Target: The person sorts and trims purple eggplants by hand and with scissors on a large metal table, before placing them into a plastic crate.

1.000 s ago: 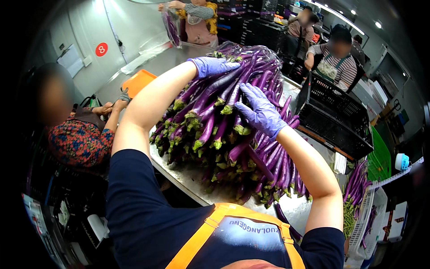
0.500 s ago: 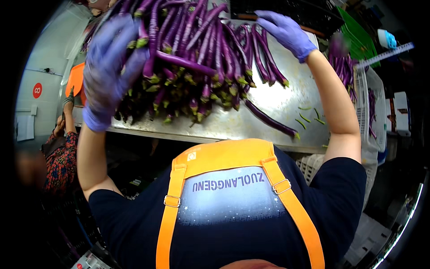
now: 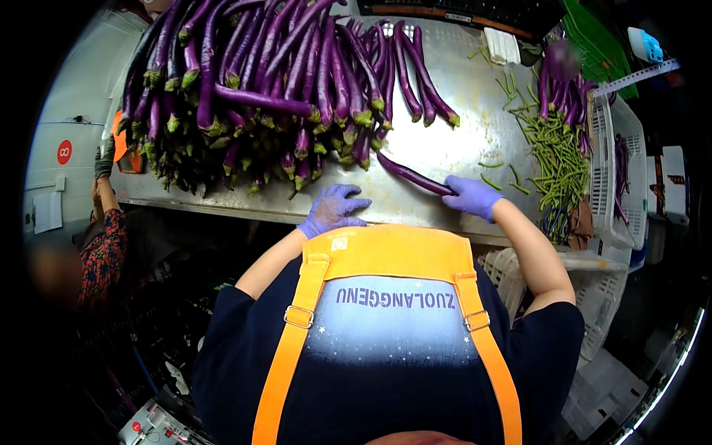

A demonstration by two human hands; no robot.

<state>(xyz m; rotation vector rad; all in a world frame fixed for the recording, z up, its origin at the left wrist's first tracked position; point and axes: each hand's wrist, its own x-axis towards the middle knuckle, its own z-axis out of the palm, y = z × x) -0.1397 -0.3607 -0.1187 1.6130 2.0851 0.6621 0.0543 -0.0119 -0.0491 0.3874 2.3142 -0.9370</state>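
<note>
A long purple eggplant (image 3: 413,176) lies slantwise on the metal table, apart from the big heap. My right hand (image 3: 473,198), in a purple glove, is closed on its lower right end, fingers and thumb around the stem. Near the table's front edge my left hand (image 3: 334,210), gloved alike, rests with its fingers spread and holds nothing. Beyond it spreads the heap of long eggplants (image 3: 297,81), most with their green stem ends toward me.
To the right lie many green beans (image 3: 552,152) and more eggplants (image 3: 571,104) beside a white plastic crate (image 3: 619,170). A white cloth or pad (image 3: 502,46) sits at the back. At the left stands another person (image 3: 104,245) near an orange object (image 3: 128,159).
Both hands have come back toward me from the heap. The left hand has dropped to the table's front edge; the right has taken hold of the single eggplant's end.
</note>
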